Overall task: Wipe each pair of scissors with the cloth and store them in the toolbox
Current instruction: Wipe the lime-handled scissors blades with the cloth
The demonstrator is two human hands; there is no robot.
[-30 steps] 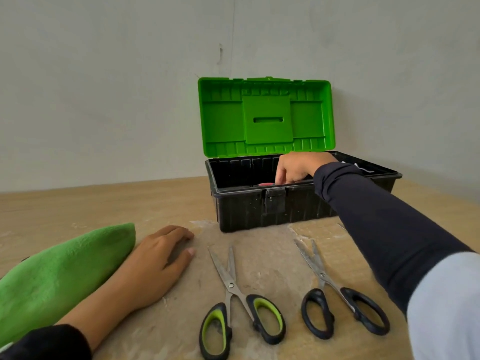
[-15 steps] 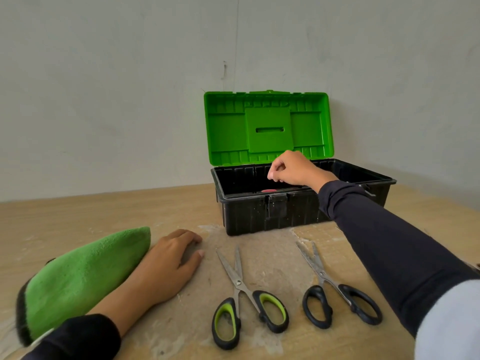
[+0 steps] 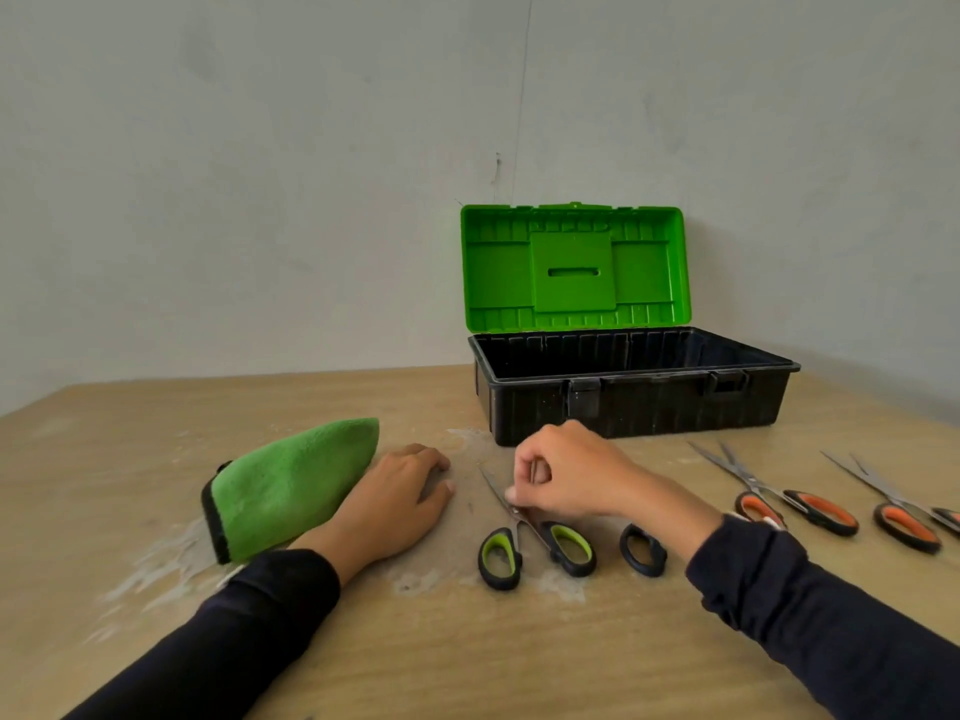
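right hand (image 3: 561, 478) curled down over the green-handled scissors (image 3: 524, 537), fingertips pinching at the pivot where blades meet handles; scissors flat on the bench (image 3: 467, 641), not yet lifted. left hand (image 3: 400, 498) lies open, palm down, gripping nothing, its outer edge against the folded green cloth (image 3: 291, 485).

judgement: step in hand is the pickup before wiping. i'd take them by the handles or pivot with the blades closed, tips pointing away, then bring them leftward to the cloth rather than dragging the cloth over. wipe from pivot toward tip, both faces.

these scissors sit between the two hands, just in front of the open toolbox (image 3: 634, 402), lid up. black-handled scissors (image 3: 643, 550) lie just right, mostly hidden under the right wrist. two orange-handled pairs, nearer (image 3: 795, 504) and farther (image 3: 906, 519), wait further right. can't see the toolbox floor from this angle.
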